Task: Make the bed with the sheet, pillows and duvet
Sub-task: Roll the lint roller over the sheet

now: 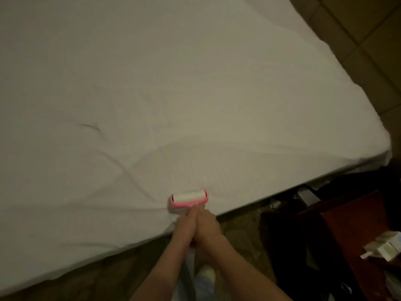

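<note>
A white sheet (173,83), smooth cotton-like cloth with soft creases toward the near edge, covers the whole bed, its right corner rounded over the mattress. Both hands, the left hand (184,224) and the right hand (206,227), are curled together round the handle of a pink plastic lint roller (188,199), whose white cylinder presses on the sheet just inside the bed's near edge. A dark wooden nightstand (347,235) beside the right corner carries small pale boxes (384,248), their print too blurred to read.

No text can be read (the small boxes (385,248) are blurred).
</note>
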{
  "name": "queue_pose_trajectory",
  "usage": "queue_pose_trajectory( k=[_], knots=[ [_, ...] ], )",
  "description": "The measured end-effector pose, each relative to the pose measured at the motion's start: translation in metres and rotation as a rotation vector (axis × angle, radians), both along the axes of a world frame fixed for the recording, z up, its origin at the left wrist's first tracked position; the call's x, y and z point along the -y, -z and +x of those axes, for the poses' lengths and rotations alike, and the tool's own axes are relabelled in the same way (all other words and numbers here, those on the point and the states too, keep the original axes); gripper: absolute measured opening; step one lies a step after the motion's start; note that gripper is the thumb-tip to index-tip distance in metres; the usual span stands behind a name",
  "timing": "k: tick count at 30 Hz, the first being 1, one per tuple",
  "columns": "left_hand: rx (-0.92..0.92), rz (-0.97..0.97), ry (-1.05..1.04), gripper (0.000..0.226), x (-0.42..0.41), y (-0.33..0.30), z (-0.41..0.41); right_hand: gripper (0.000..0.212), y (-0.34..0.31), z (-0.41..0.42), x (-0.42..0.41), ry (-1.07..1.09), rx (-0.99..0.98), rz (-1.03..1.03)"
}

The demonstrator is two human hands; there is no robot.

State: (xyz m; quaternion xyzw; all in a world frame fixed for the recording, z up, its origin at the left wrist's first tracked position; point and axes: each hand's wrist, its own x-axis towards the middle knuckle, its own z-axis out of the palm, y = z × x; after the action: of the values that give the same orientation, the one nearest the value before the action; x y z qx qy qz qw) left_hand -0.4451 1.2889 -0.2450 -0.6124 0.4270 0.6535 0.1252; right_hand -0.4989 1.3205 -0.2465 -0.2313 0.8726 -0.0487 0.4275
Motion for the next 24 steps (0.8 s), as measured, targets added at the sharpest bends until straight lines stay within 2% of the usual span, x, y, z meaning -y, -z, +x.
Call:
queue_pose_trajectory(
  k=[2, 3, 4, 5, 7, 8, 10, 13, 15, 19, 22, 24],
  knots=[
    [0.115, -0.27, 0.738, 0.021, 0.018, 0.006, -0.033, 0.054, 0.009, -0.018, 0.021, 0.0, -0.004, -0.011],
    [0.235, -0.291, 0.728, 0.024, 0.037, 0.005, -0.054, 0.052, 0.011, -0.029, 0.036, 0.029, 0.033, -0.026],
    [0.178, -0.126, 0.393, 0.025, 0.044, -0.001, -0.077, 0.048, 0.015, -0.043, 0.053, 0.03, 0.036, -0.031],
    [0.121, -0.053, 0.212, 0.03, 0.061, -0.006, -0.094, 0.046, 0.015, -0.057, 0.07, 0.038, 0.041, -0.05],
    [0.016, 0.021, 0.061, 0.041, 0.118, -0.013, -0.119, 0.046, 0.026, -0.096, 0.108, 0.008, -0.01, -0.065],
    [-0.023, 0.011, 0.009, 0.039, 0.146, -0.012, -0.138, 0.046, 0.03, -0.117, 0.13, 0.039, -0.009, -0.083],
    [-0.1, -0.006, -0.017, 0.038, 0.188, -0.001, -0.179, 0.042, 0.034, -0.161, 0.176, 0.095, -0.024, -0.146],
    [-0.115, -0.102, -0.092, 0.042, 0.255, 0.013, -0.246, 0.045, 0.046, -0.234, 0.247, 0.038, -0.146, -0.206],
    [-0.171, -0.097, -0.084, 0.044, 0.298, 0.019, -0.294, 0.047, 0.052, -0.286, 0.291, 0.011, -0.176, -0.24],
    [-0.198, -0.133, -0.097, 0.057, 0.363, 0.027, -0.37, 0.038, 0.052, -0.365, 0.359, 0.011, -0.195, -0.314],
    [-0.235, -0.147, -0.092, 0.054, 0.39, 0.032, -0.402, 0.028, 0.054, -0.395, 0.39, -0.016, -0.207, -0.341],
    [-0.278, -0.131, -0.133, 0.053, 0.392, 0.034, -0.41, 0.042, 0.057, -0.404, 0.396, -0.094, -0.241, -0.295]
  ],
)
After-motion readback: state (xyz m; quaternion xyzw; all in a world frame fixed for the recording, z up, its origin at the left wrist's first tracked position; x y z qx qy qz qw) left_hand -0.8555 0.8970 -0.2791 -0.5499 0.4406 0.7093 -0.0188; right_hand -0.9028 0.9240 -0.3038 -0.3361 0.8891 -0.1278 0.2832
